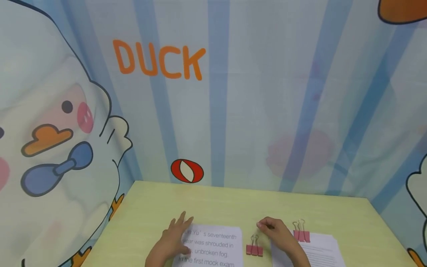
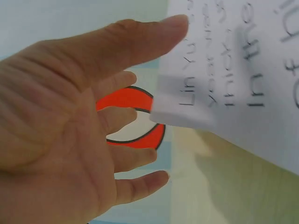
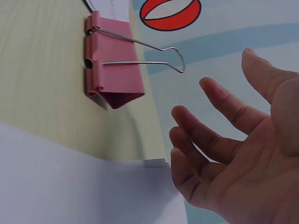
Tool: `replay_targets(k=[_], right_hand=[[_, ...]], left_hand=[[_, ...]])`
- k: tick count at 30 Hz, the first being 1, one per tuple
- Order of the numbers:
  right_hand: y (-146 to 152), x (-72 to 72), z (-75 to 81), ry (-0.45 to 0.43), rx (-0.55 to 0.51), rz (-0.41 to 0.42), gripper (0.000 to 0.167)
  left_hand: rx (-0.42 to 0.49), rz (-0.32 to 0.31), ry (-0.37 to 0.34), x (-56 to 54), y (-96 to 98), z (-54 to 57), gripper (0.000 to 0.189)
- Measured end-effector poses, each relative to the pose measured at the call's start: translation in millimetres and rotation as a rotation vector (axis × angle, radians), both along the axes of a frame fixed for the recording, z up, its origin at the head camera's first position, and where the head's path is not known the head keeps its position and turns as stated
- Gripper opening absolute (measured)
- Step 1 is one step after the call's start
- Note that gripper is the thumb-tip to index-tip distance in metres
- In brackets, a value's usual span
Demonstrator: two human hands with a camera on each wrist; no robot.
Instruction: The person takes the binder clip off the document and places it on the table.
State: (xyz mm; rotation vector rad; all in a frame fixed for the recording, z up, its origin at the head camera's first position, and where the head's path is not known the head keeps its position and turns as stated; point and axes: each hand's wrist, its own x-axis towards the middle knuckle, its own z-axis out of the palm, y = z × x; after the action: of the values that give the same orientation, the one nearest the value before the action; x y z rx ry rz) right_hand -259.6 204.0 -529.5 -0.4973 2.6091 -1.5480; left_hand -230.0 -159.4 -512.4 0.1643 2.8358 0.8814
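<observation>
My left hand (image 1: 171, 239) is at the left edge of a sheet of paper (image 1: 213, 244) printed in large type. Its fingers are spread and fairly straight, and in the left wrist view the thumb (image 2: 140, 39) overlaps the sheet's corner; whether it touches cannot be told. A pink binder clip (image 1: 254, 250) stands on the table just right of that sheet, its wire handles upward. Beyond this clip hovers my right hand (image 1: 278, 234), its fingers loosely bent and holding nothing. In the right wrist view the pink clip (image 3: 117, 65) is apart from the fingertips (image 3: 180, 112).
To the right lies a stack of paper (image 1: 321, 252) in small print, with a second pink binder clip (image 1: 301, 236) at its top edge. Both papers rest on a pale yellow table (image 1: 217, 202). A duck-printed curtain (image 1: 247, 111) hangs behind the table's far edge.
</observation>
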Motion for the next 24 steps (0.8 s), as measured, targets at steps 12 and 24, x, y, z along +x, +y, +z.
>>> replay_targets(k=[12,24], right_hand=[[6,7.7,16.4,0.020,0.033,-0.108,0.023],[27,16.3,41.2,0.067,0.081,-0.201,0.023]], left_hand=[[-0.027,-0.076,0.147,12.6,13.1,20.1,0.092],[0.023,-0.219,0.308,29.7,49.1,42.9,0.090]])
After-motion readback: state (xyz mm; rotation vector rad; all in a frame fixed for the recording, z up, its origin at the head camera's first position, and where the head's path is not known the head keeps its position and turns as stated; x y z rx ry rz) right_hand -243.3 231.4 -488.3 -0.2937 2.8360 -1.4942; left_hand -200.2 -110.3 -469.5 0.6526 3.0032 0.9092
